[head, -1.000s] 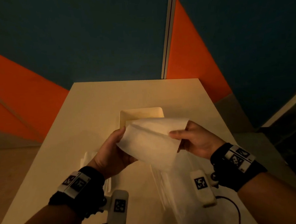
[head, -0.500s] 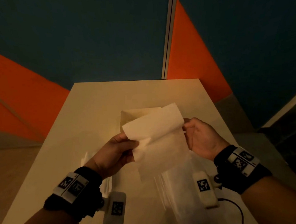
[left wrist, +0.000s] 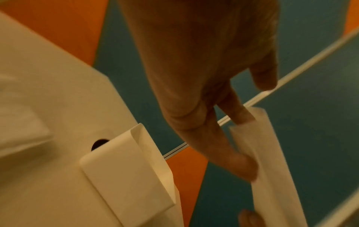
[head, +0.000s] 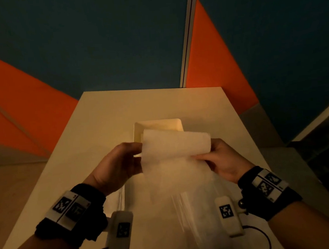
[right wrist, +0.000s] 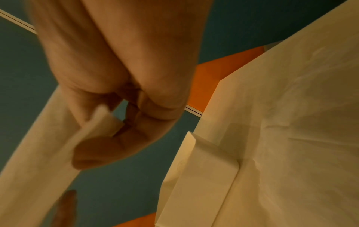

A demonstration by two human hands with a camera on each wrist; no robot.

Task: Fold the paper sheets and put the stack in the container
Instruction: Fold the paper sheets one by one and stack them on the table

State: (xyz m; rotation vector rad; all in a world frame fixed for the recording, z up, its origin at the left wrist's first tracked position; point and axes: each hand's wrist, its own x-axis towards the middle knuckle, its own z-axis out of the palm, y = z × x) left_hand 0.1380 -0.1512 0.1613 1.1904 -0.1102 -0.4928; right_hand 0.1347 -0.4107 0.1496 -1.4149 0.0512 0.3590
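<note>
Left fingers [left wrist: 240,115] and thumb pinch the left edge of the sheet [head: 175,145], curled narrow round the doubled paper. The right fingers [right wrist: 97,147] do the same on the other edge, with a folded corner caught between thumb and fingertips in the right wrist view. The left hand [head: 116,166] and right hand [head: 226,160] sit level, well apart, with the sheet stretched between them in the air above the table [head: 104,116].

The top of the sheet curls over toward the person in a soft roll; the lower part hangs down, blurred. The matched grips on opposite edges likely serve to keep the edges aligned while the fold is brought over. The fold looks half made, with no crease pressed yet.

The container [head: 158,124], a pale rectangular tray, stands on the table just beyond the hands, its near wall hidden behind the sheet. Its far interior shows bare. Whether anything lies in the hidden near part cannot be told.

More paper [head: 120,197] lies on the table under the left wrist, seemingly a small pile. A pale layer [head: 195,209] spreads below the hanging sheet, too blurred to read. Both wrist views show a creased flap of paper close to the lens, and which pile it belongs to is unclear.

The stack is not in the container yet.
</note>
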